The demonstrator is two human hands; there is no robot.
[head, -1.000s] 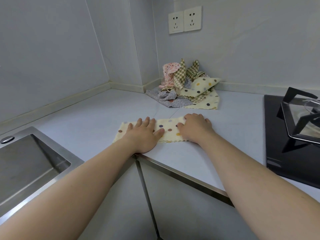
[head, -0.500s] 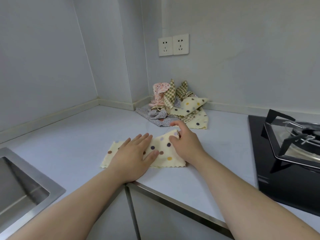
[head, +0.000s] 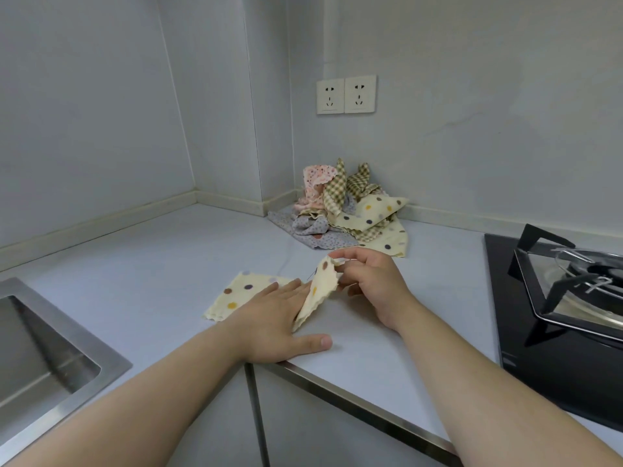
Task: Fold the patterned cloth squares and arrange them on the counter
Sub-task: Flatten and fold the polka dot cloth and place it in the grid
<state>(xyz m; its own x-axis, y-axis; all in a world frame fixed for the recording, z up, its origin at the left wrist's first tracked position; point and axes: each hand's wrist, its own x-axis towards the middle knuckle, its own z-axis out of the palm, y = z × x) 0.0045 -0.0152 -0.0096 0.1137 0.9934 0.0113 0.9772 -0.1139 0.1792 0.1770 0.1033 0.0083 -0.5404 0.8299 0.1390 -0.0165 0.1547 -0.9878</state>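
Right fingers [head: 354,253] pinch the scalloped polka-dot cloth [head: 236,294].

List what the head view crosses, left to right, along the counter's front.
sink → left hand, flat on the dotted cloth → right hand, pinching that cloth's raised corner → gas hob. The cloth pile at the back is left out: it overlaps the hands.

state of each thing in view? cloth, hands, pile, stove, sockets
polka-dot cloth, left part flat, right end lifted
left hand, flat, pressing the cloth down
right hand, pinching the lifted end
cloth pile, unfolded, heaped in the corner
stove, no flame visible
sockets, nothing plugged in
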